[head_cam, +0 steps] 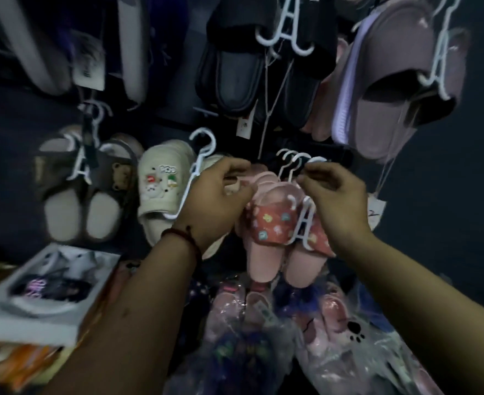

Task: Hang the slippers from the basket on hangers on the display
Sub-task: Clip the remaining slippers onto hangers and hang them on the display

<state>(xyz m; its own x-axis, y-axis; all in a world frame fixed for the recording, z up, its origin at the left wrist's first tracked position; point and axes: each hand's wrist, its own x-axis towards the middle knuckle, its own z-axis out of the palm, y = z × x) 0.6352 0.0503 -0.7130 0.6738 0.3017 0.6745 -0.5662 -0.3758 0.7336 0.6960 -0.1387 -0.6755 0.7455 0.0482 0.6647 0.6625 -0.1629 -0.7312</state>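
Observation:
A pair of pink slippers [275,223] with red printed straps hangs on a white hanger [304,223] at the centre of the dark display wall. My right hand [337,201] pinches the hook tops of several white hangers [292,162] above that pair. My left hand [220,201] has its fingers curled round the upper edge of the pink slippers, and a white hanger [198,166] sticks up from beside it. Below, slippers wrapped in clear plastic [263,323] lie heaped; the basket itself is not visible.
Cream slippers [161,189] with charms hang left of centre, brown bear slippers [84,189] further left. Black slippers [252,75] and mauve slippers [391,89] hang above. A white shoebox [44,295] sits at the lower left.

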